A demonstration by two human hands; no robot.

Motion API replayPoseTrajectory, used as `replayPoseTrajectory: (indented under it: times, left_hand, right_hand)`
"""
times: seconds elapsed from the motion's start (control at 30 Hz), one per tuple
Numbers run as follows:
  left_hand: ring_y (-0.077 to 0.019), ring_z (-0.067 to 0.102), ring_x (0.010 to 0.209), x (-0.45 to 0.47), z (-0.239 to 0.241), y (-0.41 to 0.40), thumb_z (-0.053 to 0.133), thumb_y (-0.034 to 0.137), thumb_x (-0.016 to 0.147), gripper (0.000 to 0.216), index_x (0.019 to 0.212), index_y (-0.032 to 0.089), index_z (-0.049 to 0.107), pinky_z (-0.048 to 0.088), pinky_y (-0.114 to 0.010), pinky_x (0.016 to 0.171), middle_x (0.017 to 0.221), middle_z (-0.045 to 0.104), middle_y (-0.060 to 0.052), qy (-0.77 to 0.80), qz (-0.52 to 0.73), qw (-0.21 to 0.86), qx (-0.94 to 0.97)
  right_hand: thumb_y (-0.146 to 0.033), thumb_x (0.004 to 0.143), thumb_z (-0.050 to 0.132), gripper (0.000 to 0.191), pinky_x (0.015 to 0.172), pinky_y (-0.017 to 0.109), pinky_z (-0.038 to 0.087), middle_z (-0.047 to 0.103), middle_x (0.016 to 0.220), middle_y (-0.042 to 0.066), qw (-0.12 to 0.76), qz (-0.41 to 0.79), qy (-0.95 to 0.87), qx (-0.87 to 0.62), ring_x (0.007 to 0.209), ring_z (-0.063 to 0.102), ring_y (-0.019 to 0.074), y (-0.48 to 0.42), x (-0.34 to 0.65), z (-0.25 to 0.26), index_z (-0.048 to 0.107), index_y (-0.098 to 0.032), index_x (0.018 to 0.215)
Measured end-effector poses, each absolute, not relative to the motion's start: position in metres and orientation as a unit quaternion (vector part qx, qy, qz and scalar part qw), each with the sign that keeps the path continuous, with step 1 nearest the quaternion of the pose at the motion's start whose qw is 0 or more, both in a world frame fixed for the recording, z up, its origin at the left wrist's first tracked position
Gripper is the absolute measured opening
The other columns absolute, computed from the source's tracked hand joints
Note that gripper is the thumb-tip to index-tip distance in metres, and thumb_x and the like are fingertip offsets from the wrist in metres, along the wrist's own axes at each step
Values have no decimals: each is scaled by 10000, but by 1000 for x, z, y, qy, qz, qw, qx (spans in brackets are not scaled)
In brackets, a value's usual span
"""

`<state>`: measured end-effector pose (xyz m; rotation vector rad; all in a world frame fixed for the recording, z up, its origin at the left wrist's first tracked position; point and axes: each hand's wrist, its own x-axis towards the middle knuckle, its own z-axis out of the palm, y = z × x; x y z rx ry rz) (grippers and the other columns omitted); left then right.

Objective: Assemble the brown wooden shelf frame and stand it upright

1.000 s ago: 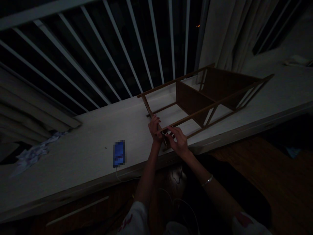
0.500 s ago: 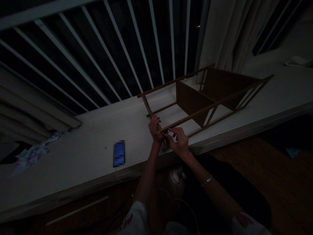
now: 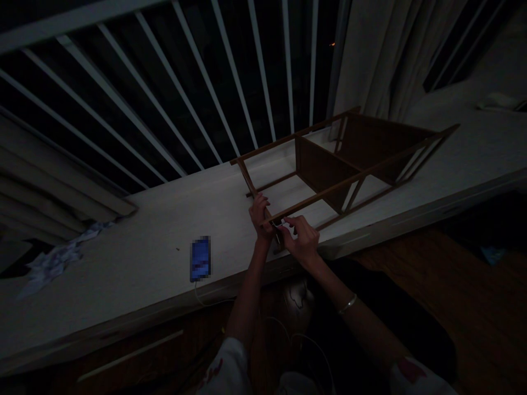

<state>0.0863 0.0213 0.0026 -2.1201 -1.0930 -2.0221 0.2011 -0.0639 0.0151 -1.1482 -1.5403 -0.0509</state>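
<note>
From the head view, my only feed, the picture is dim. I see the left hand (image 3: 260, 215) wrapped around the end crossbar of a brown wooden frame (image 3: 325, 173), near its closest corner. The right hand (image 3: 303, 239) pinches a thin, pale tool (image 3: 281, 223) between thumb and fingers at that same corner; its tip is too small for me to make out. The two hands sit near each other, fingers on opposite sides of the near rail.

The frame lies lengthwise along a white ledge (image 3: 156, 236), reaching away to the right. On the far side I have little room: its upper rail runs right by the white railing (image 3: 234, 71), and its far end nears the right-hand curtain (image 3: 373, 60). On the near side, its lower corner is near the ledge's front edge, which both forearms cross. To the left, a stretch of ledge separates the left hand from a phone (image 3: 200, 259), whose cable (image 3: 201, 300) drops over that edge. A small dark bit (image 3: 178, 249) lies just beyond the phone.
</note>
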Motion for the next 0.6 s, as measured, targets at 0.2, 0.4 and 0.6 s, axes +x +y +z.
replayPoseTrajectory:
  times: [0.2,0.4,0.6]
  left_hand:
    - [-265,495,1156,86,1,24,40,682,772,716,889,188,544,363,-425,924,1028,598,-99,-347,-647,10,-678]
    - [-268,490,1159,85,1,24,34,679,773,710,890,193,539,356,-431,927,1031,592,-99,-349,-647,7,-678]
    - [-273,489,1156,86,1,23,36,681,770,708,893,195,536,348,-442,929,1016,592,-97,-345,-651,3,-677]
  right_hand:
    - [-328,836,556,174,595,252,386,600,715,34,551,-60,-665,-500,654,551,138,-64,202,16,602,-173,899]
    - [-317,849,536,156,600,249,371,588,699,34,533,-79,-676,-503,659,542,137,-65,200,15,612,-182,865]
    - [-292,853,522,140,616,255,366,565,686,33,522,-74,-690,-496,673,522,144,-66,198,16,602,-184,814]
